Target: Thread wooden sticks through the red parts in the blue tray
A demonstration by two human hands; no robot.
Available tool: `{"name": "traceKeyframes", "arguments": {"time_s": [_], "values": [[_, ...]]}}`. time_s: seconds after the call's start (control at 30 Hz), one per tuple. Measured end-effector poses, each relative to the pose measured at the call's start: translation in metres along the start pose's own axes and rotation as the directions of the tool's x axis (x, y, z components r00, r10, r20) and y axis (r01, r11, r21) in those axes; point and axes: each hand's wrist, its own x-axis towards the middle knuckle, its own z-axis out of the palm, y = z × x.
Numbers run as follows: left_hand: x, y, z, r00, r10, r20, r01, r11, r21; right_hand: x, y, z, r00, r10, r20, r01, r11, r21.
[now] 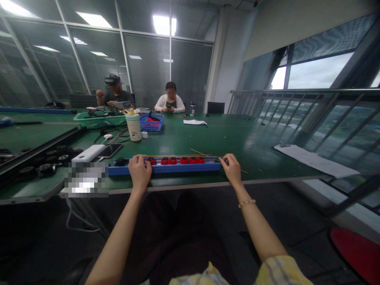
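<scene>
A long, narrow blue tray (178, 168) lies along the near edge of the green table. Several red parts (184, 160) sit in a row inside it, and a black part (120, 161) is at its left end. My left hand (139, 172) is closed over the near wall of the tray, left of the middle, its fingertips partly hidden. At the tray's right end, my right hand (232, 168) has its thumb and fingers pinched together; what is between them is too small to make out. Thin yellowish rods (199, 152) lie behind the tray, and a rod end (244, 171) shows beside my right hand.
Left of the tray are a white power bank (88, 153), a phone (113, 149) and a cup (134, 128). Green (101, 120) and blue baskets (152, 123) stand farther back. Papers (314, 158) lie at right. Two people (170, 99) sit across the table.
</scene>
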Motion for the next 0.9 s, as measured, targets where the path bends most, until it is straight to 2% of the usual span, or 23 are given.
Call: {"name": "traceKeyframes", "arguments": {"time_s": [0.27, 0.47, 0.7, 0.9], "values": [[-0.0002, 0.0002, 0.0002, 1.000, -0.002, -0.004, 0.002, 1.000, -0.006, -0.0027, 0.0041, 0.0038, 0.997, 0.079, 0.022, -0.076, 0.993, -0.087], [-0.0004, -0.0014, 0.0013, 1.000, -0.004, -0.006, 0.004, 1.000, -0.012, -0.0032, 0.0035, 0.0039, 0.997, 0.061, 0.048, -0.057, 0.994, -0.089], [-0.0007, 0.0003, -0.0002, 1.000, -0.013, -0.004, 0.013, 1.000, -0.025, -0.0076, 0.0033, 0.0015, 0.993, 0.088, -0.073, -0.091, 0.995, -0.039], [-0.0010, -0.0019, 0.0016, 1.000, 0.002, -0.022, -0.003, 1.000, -0.019, -0.0071, -0.0007, 0.0004, 0.986, 0.136, -0.099, -0.144, 0.987, -0.070]]}}
